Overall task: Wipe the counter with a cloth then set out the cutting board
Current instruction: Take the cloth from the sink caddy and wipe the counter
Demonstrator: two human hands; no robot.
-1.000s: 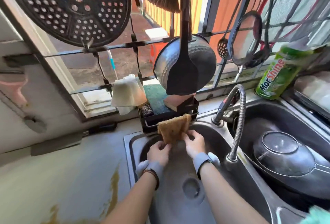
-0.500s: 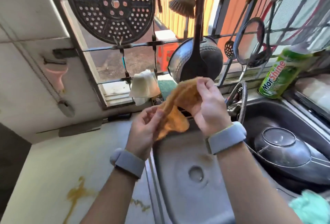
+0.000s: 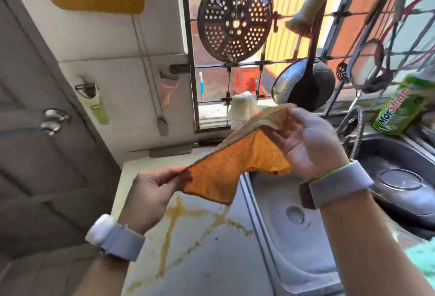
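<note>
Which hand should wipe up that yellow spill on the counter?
Probably the left hand. It holds the orange cloth right above the yellow spill, while the right hand is over the sink.

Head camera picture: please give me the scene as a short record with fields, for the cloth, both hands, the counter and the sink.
cloth: orange cloth, spread open in the air between both hands
left hand: left hand pinches the lower left corner
right hand: right hand holds the upper right edge
counter: pale counter with yellow-brown spill streaks, not yet wiped
sink: steel sink right of the counter
cutting board: none seen set out on the counter
</note>
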